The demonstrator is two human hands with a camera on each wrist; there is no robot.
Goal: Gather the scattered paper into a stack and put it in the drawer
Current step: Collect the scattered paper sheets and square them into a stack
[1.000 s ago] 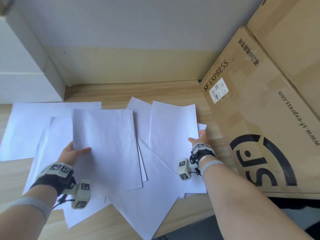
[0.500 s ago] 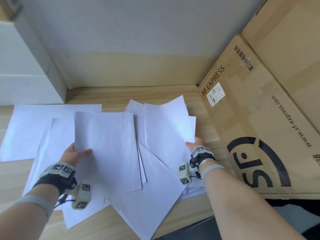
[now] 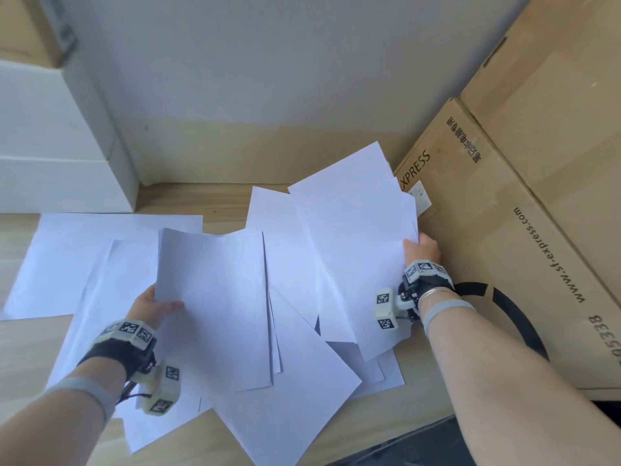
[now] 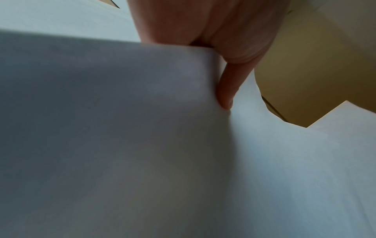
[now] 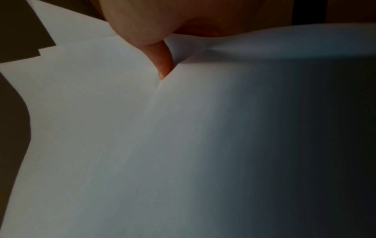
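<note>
Fingers (image 3: 169, 306) of both hands pinching paper sheets (image 3: 215, 297)

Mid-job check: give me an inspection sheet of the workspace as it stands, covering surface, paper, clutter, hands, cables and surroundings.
Surface: wooden desktop, mostly covered by paper.
Job's things: white sheets; one lifted sheet at left, a lifted sheet at right, loose sheets lying flat, not yet stacked. No drawer seen.
Clutter: SF Express cardboard box at the right edge; white boxes at back left.
Hands: left hand pinches its sheet's edge; right hand pinches its sheet beside the cardboard box.
Cables: short black cables at the left wrist camera.
Surroundings: pale wall behind.
</note>
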